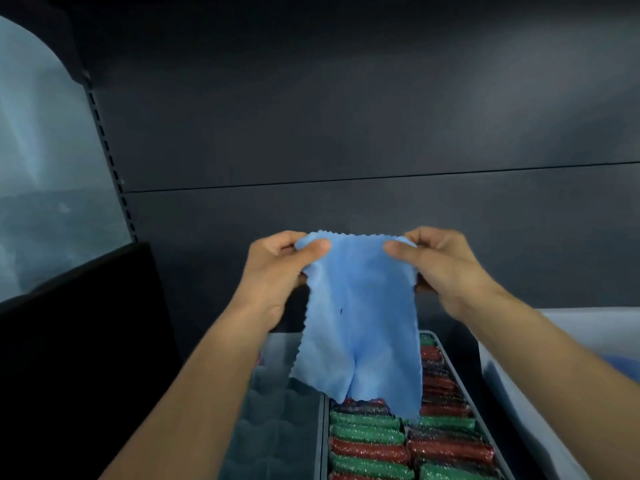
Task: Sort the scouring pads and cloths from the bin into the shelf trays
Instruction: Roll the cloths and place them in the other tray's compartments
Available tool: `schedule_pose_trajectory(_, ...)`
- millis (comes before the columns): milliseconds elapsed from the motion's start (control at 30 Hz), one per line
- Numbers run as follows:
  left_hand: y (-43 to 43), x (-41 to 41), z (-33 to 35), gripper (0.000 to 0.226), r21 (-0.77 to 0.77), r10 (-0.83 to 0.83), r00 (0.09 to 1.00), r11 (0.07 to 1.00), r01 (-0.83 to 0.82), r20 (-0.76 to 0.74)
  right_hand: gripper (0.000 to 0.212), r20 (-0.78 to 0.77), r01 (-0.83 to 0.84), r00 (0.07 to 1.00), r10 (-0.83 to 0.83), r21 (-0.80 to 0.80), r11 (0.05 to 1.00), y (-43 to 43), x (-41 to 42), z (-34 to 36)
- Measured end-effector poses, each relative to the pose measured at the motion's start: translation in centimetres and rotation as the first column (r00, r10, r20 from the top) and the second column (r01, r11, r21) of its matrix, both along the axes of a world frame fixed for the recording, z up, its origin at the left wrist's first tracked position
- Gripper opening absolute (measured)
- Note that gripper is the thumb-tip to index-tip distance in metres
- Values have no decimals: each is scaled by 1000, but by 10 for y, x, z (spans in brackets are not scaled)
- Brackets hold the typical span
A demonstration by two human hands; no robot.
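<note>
**A:** What are the hands doing in the head view?

**B:** Both are raised in front of the dark shelf back panel (346, 133). The left hand (277, 268) pinches the top left corner of a blue cloth (360, 317), thumb on the near face. The right hand (440, 261) pinches the top right corner the same way.

**A:** Where is the cloth?

**B:** It is in the air at the centre. Its zigzag top edge is stretched between the hands and the rest hangs loose. The lower hem hangs over the grey tray (323, 445) at 6 o'clock; I cannot tell whether it touches.

**A:** What is in that tray?

**B:** Rows of glittery green and red scouring pads (367, 434), tightly packed. Just beside it at 7 o'clock is a second tray (280, 348), too dim to make out its contents. A white bin (512, 393) stands at 4 o'clock.
</note>
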State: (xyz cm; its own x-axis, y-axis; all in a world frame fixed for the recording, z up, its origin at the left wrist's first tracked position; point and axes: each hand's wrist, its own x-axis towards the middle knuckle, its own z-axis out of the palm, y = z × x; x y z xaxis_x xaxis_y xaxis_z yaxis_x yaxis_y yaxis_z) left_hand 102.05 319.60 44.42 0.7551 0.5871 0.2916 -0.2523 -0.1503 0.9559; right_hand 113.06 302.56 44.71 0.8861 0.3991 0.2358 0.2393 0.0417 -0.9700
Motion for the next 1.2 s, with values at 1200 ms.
schedule_pose_trajectory(1200, -35, 20, -44, 19, 40, -5, 992, 999, 0, 126, 8, 27, -141, 990, 139, 260, 955, 2, -7, 3)
